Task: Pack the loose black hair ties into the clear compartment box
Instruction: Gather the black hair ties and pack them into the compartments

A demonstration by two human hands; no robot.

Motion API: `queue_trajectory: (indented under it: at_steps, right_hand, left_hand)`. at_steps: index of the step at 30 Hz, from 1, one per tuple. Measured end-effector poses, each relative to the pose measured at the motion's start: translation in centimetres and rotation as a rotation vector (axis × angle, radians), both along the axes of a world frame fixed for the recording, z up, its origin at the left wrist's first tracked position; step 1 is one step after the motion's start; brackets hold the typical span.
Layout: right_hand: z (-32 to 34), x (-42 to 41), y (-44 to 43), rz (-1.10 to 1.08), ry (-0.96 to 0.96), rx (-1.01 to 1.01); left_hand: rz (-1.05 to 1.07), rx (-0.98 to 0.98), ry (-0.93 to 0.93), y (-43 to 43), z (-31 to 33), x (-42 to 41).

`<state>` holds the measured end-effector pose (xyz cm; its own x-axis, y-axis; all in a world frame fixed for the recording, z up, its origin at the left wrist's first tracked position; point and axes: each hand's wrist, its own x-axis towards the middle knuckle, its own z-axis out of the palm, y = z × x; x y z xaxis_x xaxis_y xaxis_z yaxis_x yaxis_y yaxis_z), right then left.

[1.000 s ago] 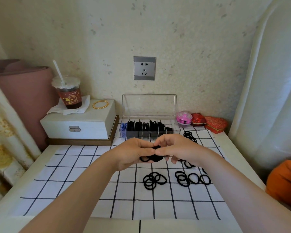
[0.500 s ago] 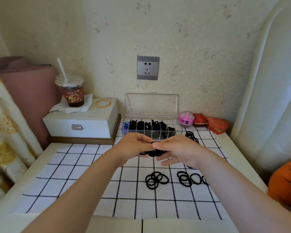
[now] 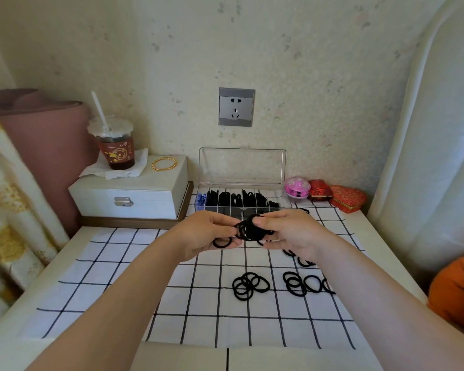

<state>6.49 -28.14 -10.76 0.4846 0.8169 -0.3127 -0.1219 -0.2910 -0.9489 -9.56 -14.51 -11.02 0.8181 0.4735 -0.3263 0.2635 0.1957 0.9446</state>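
Observation:
My left hand [image 3: 202,234] and my right hand [image 3: 292,232] meet above the checked cloth, both pinching one bunch of black hair ties [image 3: 249,228]. A single tie hangs from the left fingers. Just behind the hands stands the clear compartment box [image 3: 241,202], lid up against the wall, most compartments packed with black ties and the leftmost holding blue ones. On the cloth lie two loose heaps of black hair ties [image 3: 249,285], the second heap [image 3: 304,284] to its right, with more ties partly hidden under my right wrist.
A white jewellery box [image 3: 134,194] at the back left carries an iced drink with a straw [image 3: 115,148] and a gold bangle [image 3: 164,163]. A pink case [image 3: 297,189] and red boxes [image 3: 347,198] sit right of the clear box. An orange cushion [image 3: 458,290] lies off the table's right edge.
Both hands have risen a little and moved toward the compartment box with the bunch of ties. The heaps on the cloth have not moved.

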Motion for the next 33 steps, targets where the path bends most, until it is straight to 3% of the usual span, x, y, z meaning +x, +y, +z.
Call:
queue_trajectory:
  at_steps: [9, 12, 18, 26, 30, 33]
  right_hand:
    - [0.3, 0.1, 0.0, -0.034, 0.127, 0.11]
    - [0.5, -0.3, 0.1, 0.031, 0.171, 0.135]
    - [0.3, -1.0, 0.3, 0.024, 0.101, 0.115]
    - [0.0, 0.0, 0.1, 0.085, 0.029, -0.004]
    - [0.1, 0.7, -0.2, 0.02, 0.022, 0.006]
    - [0.3, 0.8, -0.3, 0.004, 0.112, 0.056]
  left_hand:
    - [0.322, 0.213, 0.105, -0.2, -1.5, 0.7]
    - [0.273, 0.161, 0.103, -0.7, -1.5, 0.9]
    - [0.105, -0.167, -0.07, -1.5, -0.6, 1.4]
    - [-0.055, -0.279, -0.103, -1.1, 0.3, 0.7]
    - [-0.08, -0.155, -0.019, -0.6, 0.0, 0.5]
    - [0.078, -0.01, 0.054, -0.3, -0.9, 0.7]
